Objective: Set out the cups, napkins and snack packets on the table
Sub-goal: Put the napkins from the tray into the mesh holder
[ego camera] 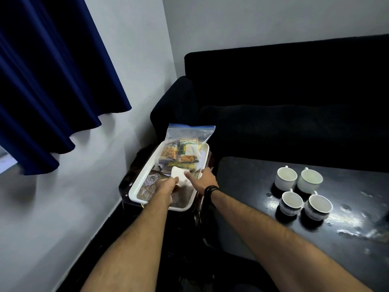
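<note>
Several white cups (pixel 301 192) stand in a close group on the dark glossy table (pixel 347 228). A white tray (pixel 137 186) to the left of the table holds a clear zip bag of snack packets (pixel 183 148), a stack of white napkins (pixel 177 174) and a clear glass (pixel 152 179). Both hands reach into the tray. My left hand (pixel 167 186) pinches the near edge of the napkins. My right hand (pixel 203 179) touches the napkins with thumb and finger spread apart.
A dark sofa (pixel 284 102) runs behind the table and tray. The tray rests on a dark low stand (pixel 126 186) beside the white wall. A blue curtain (pixel 52 81) hangs at the upper left. The floor below is dark.
</note>
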Action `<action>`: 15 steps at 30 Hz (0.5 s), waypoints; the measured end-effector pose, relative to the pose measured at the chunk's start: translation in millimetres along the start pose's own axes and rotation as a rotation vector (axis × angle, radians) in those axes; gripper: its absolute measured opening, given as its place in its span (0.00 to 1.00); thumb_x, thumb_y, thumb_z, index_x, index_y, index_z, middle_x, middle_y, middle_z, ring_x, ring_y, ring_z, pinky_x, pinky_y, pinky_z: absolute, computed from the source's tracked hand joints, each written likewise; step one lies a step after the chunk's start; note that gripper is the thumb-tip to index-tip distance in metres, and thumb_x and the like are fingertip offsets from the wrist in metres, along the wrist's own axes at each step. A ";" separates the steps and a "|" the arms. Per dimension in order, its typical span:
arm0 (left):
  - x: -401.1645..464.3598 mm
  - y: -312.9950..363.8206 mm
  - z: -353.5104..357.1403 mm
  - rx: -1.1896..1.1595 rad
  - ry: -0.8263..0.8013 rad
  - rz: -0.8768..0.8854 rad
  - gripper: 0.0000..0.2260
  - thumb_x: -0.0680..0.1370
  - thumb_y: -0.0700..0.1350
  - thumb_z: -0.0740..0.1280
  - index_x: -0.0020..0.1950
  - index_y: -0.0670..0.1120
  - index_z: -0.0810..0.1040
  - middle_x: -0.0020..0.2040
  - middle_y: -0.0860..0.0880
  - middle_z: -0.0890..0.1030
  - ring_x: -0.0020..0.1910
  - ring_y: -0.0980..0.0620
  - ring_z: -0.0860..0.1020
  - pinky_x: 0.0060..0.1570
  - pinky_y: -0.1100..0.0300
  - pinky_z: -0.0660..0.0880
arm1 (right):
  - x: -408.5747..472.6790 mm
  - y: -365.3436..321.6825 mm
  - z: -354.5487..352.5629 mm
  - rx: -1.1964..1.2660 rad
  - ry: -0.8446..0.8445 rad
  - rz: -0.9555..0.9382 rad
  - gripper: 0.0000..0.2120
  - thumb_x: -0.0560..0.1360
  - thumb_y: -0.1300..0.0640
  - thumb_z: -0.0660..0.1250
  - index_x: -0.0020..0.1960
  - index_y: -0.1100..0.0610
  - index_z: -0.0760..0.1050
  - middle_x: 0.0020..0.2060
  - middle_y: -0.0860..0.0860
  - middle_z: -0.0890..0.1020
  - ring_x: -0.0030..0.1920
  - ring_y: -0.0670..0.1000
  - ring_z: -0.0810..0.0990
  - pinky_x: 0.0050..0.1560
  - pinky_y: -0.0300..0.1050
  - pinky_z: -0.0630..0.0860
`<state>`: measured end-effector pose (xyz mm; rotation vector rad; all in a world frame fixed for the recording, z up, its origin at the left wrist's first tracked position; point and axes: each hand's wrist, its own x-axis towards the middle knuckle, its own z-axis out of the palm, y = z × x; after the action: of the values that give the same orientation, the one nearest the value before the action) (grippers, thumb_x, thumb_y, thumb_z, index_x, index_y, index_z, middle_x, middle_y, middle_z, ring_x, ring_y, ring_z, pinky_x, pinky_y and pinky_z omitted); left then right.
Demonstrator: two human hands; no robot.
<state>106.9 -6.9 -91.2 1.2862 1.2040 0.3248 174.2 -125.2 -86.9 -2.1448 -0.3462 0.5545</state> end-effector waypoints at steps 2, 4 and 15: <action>-3.9 4.7 1.5 -0.115 -0.052 -0.012 0.11 0.76 0.39 0.72 0.57 0.38 0.81 0.44 0.43 0.83 0.35 0.49 0.79 0.31 0.62 0.74 | -0.2 -8.8 -4.8 0.197 -0.105 0.129 0.38 0.70 0.34 0.69 0.67 0.61 0.70 0.60 0.56 0.80 0.53 0.55 0.82 0.46 0.43 0.77; -10.0 6.5 5.5 -0.160 -0.089 -0.024 0.14 0.75 0.40 0.73 0.59 0.40 0.81 0.50 0.42 0.85 0.44 0.47 0.80 0.45 0.55 0.74 | 1.6 -15.5 -8.6 0.386 -0.189 0.199 0.27 0.70 0.41 0.73 0.60 0.60 0.77 0.50 0.55 0.85 0.38 0.51 0.83 0.34 0.40 0.75; -54.4 21.5 28.7 -0.322 -0.227 -0.009 0.12 0.75 0.43 0.72 0.55 0.40 0.79 0.50 0.42 0.82 0.48 0.46 0.81 0.49 0.54 0.77 | -0.2 -10.0 -86.4 0.455 -0.086 0.003 0.09 0.69 0.70 0.67 0.44 0.57 0.77 0.48 0.57 0.81 0.52 0.58 0.82 0.52 0.53 0.81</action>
<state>116.9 -57.3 -51.0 1.0079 0.9218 0.3406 217.2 -178.8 -33.6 -1.6877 -0.2357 0.6585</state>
